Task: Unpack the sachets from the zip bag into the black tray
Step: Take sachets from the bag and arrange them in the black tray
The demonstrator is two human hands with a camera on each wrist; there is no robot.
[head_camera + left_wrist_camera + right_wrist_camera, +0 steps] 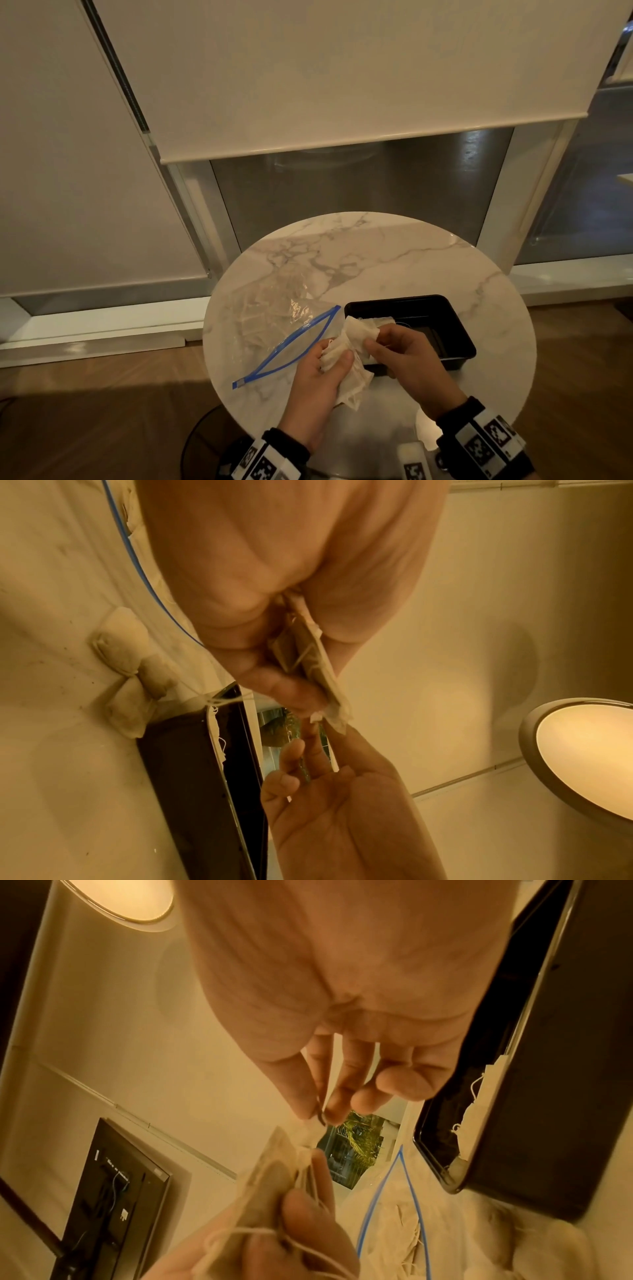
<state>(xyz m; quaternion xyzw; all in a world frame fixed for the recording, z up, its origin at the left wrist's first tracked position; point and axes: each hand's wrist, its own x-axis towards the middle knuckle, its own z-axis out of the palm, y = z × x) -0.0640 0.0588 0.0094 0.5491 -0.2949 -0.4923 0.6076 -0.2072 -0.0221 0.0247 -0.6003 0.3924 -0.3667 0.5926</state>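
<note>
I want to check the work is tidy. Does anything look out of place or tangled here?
Yes. The white paper sachets held in the left hand are bunched together, their loose strings mixed. The right hand pinches one at its corner. One sachet hangs over the black plastic tray's rim, not fully inside.

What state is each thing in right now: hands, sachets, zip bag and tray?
left hand: grips a bunch of sachets above the table.
right hand: pinches one sachet at the top of the bunch.
zip bag: lying flat, mouth open, sachets still inside.
black tray: upright on the table, at least one sachet already in it.
</note>
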